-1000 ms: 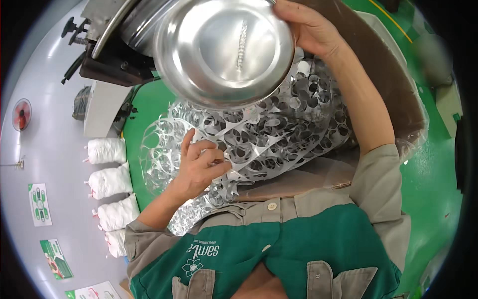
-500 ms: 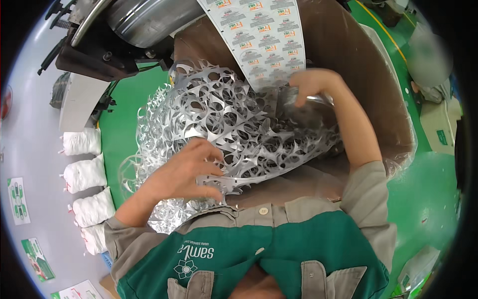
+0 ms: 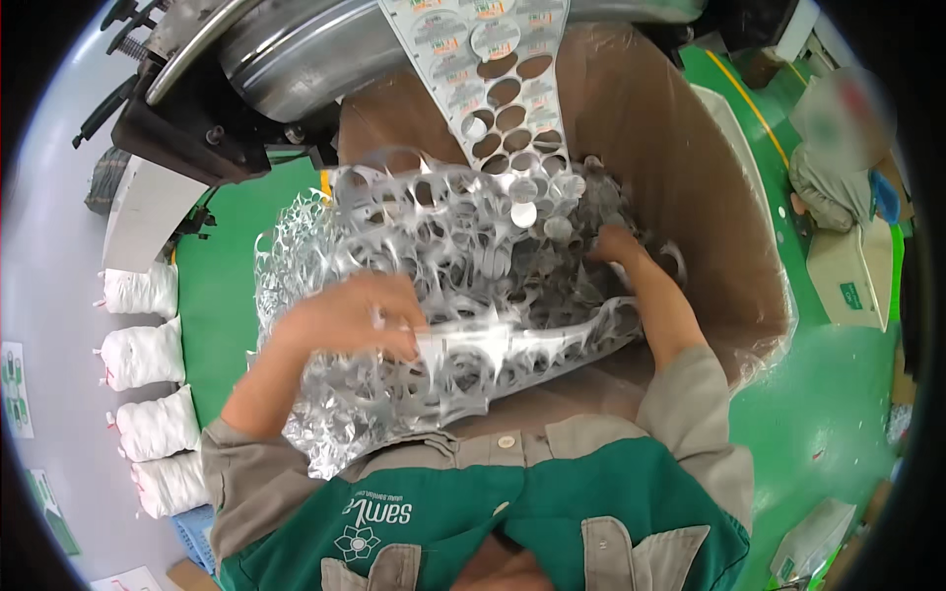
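A heap of punched foil scrap [image 3: 463, 246], silver and full of round holes, fills the mouth of a large brown plastic-lined bin [image 3: 680, 187]. My left hand [image 3: 370, 310] is smeared by motion at the near left of the heap, its fingers curled on the edge of the foil web. My right hand [image 3: 619, 243] reaches into the heap's right side, its fingers hidden among scrap and loose discs. Above, a printed foil sheet [image 3: 448, 69] hangs down, its lower part holed. A pale round disc [image 3: 523, 215] shows below the sheet.
A metal roller [image 3: 296, 59] on a black machine frame [image 3: 187, 128] stands at the upper left. Several white tied bags [image 3: 148, 355] line the left side of the green floor [image 3: 222, 335]. At the far right, a person [image 3: 833, 177] is near a pale box [image 3: 852, 271].
My right hand has moved down from beside the printed sheet into the scrap. My left fingers, spread before, have curled at the foil's edge. The sheet's lower part now shows holes and loose discs.
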Tool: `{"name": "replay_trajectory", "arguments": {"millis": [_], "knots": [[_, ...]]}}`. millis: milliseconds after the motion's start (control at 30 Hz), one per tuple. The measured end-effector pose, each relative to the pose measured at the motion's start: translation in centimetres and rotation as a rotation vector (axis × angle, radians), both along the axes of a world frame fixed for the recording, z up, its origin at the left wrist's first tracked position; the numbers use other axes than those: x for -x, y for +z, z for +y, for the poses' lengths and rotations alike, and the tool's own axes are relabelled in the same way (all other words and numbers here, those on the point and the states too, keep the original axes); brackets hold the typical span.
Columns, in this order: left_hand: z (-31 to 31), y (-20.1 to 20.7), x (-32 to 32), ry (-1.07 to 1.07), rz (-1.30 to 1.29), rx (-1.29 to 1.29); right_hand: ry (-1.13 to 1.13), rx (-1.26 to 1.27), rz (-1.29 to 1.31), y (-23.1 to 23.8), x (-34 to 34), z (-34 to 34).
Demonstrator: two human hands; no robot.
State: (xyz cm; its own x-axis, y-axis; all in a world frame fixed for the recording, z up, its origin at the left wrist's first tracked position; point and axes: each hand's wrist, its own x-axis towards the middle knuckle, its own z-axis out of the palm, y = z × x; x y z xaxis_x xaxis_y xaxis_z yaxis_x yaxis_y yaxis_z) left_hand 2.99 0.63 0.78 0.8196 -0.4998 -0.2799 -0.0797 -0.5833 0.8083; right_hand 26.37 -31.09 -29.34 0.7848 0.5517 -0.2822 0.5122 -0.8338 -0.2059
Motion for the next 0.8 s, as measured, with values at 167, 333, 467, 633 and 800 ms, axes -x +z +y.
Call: {"name": "replay_trajectory", "arguments": {"millis": [167, 333, 467, 633, 800], "knots": [[1.0, -1.7, -2.2, 0.255, -0.679, -0.574, 0.168, -0.005, 0.231, 9.2, -0.9, 4.0], [-0.8, 0.0, 1.6, 0.383, -0.481, -0.426, 0.120, -1.031, 0.618, 23.9, -0.3, 4.4], [-1.7, -1.2, 4.0, 0.400, -0.544, -0.441, 0.013, -1.121, 0.924, 21.8, 1.5, 5.2], [-0.4, -1.7, 4.8, 0.345, -0.378, -0.462, 0.216, -0.126, 0.274, 3.2, 3.0, 6.4], [-1.7, -0.3, 3.4, 0.136, -0.670, -0.636, 0.326, 0.359, 0.098, 5.0, 4.0, 3.9]]}}
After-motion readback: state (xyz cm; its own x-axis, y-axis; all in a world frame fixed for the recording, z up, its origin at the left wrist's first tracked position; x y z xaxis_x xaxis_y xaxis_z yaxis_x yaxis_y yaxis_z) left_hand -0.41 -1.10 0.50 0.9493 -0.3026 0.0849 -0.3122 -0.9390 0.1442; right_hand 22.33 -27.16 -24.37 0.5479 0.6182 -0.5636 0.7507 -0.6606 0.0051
